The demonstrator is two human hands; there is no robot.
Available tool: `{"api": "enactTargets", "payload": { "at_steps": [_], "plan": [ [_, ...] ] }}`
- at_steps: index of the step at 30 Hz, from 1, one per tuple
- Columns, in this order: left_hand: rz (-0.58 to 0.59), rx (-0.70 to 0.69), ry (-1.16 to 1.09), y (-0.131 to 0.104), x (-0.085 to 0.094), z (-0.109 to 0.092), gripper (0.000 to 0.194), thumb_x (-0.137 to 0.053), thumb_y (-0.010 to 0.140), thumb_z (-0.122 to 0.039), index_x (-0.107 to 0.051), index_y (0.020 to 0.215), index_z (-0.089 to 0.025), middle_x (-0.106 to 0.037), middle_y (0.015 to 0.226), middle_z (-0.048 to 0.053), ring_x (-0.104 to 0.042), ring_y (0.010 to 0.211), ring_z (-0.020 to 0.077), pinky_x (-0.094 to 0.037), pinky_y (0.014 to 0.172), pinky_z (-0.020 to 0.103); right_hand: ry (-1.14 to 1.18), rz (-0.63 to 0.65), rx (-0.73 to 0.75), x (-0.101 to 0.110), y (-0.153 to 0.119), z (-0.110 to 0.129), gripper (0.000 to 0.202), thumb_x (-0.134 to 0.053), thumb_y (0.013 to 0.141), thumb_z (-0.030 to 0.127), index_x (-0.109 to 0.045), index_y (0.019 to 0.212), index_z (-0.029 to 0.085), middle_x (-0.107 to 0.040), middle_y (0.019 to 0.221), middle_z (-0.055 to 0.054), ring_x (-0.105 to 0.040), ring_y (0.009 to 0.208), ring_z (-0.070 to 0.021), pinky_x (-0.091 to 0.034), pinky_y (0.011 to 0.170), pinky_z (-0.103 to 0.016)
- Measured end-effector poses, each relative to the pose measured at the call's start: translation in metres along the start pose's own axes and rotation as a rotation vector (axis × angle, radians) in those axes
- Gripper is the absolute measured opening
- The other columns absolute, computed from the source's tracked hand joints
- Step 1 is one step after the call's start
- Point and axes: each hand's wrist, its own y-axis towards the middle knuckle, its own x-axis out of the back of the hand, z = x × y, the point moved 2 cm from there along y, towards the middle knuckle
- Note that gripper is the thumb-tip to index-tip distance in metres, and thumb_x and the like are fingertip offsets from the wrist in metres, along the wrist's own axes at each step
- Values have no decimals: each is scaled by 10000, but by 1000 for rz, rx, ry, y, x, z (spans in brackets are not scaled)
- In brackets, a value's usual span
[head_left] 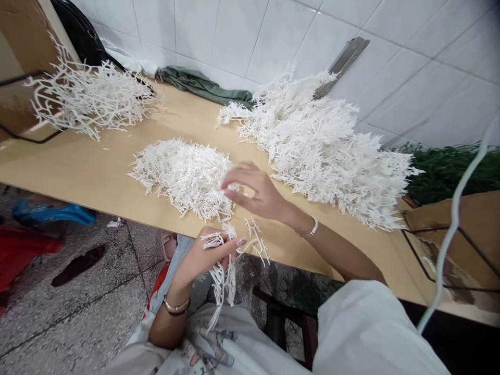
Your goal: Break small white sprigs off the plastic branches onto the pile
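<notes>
My left hand (211,252) is closed around a bunch of white branched strands (219,286), which hang down in front of my lap. My right hand (253,190) is at the right end of the middle pile of white pieces (183,174), its thumb and fingers curved and apart with nothing visible between them. One loose white branched piece (255,242) lies at the table's front edge, just right of my left hand. A larger white pile (320,140) spreads over the right side, and a looser one (89,99) sits at the far left.
The tan table (78,159) runs below a tiled wall. Green cloth (203,86) lies along its back edge, and a metal strip (344,62) leans at the wall. A pale cable (453,224) hangs at right, near green foliage (445,172) and a cardboard box (469,224).
</notes>
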Motion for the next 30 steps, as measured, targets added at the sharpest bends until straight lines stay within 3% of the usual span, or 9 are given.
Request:
{"api": "enactTargets", "payload": {
  "at_steps": [2,4,8,16,20,26,30],
  "plan": [
    [-30,-15,24,0,1,0,410,-571,850,-392,-599,532,-135,-486,378,-39,-415,357,60,-301,412,185,45,36,21,1,-17,14,410,-518,881,537,-532,666,189,-583,634,7,-532,677,-146,-396,737,-317],
    [-77,-42,51,0,3,0,398,-573,847,-376,-587,532,-133,-486,387,-42,-416,367,61,-301,418,185,39,85,21,-4,-32,21,437,-597,820,548,-460,616,187,-496,576,27,-456,605,-127,-352,657,-290],
    [-123,-100,166,-1,8,3,400,-586,841,-333,-511,501,-136,-489,416,-44,-449,407,65,-314,448,181,145,198,-53,-23,-49,17,410,-618,833,471,-419,622,180,-437,575,44,-406,564,-96,-313,591,-245],
    [-48,-150,299,-2,9,5,372,-561,836,-307,-485,511,-144,-497,423,-38,-439,419,70,-296,445,179,347,357,-79,-40,-58,8,390,-541,884,475,-467,660,165,-424,599,43,-400,541,-78,-287,539,-224],
    [-56,-132,381,-1,6,2,317,-534,828,-207,-539,517,-145,-507,400,-33,-456,406,78,-322,451,179,447,307,-152,-43,-60,11,438,-394,961,395,-400,584,173,-351,539,51,-345,487,-68,-265,511,-222],
    [20,-50,203,-3,12,-2,388,-576,853,-376,-582,540,-146,-493,392,-34,-426,365,68,-309,414,179,670,281,-387,-45,-62,11,491,-377,941,501,-355,564,187,-297,506,63,-303,450,-64,-243,450,-203],
    [-100,-92,114,-3,15,-2,363,-527,888,-392,-556,620,-149,-474,463,-48,-426,427,68,-315,457,187,633,167,-436,-46,-63,8,490,-378,937,510,-309,566,198,-246,509,68,-250,451,-68,-221,456,-220]
  ]
}}
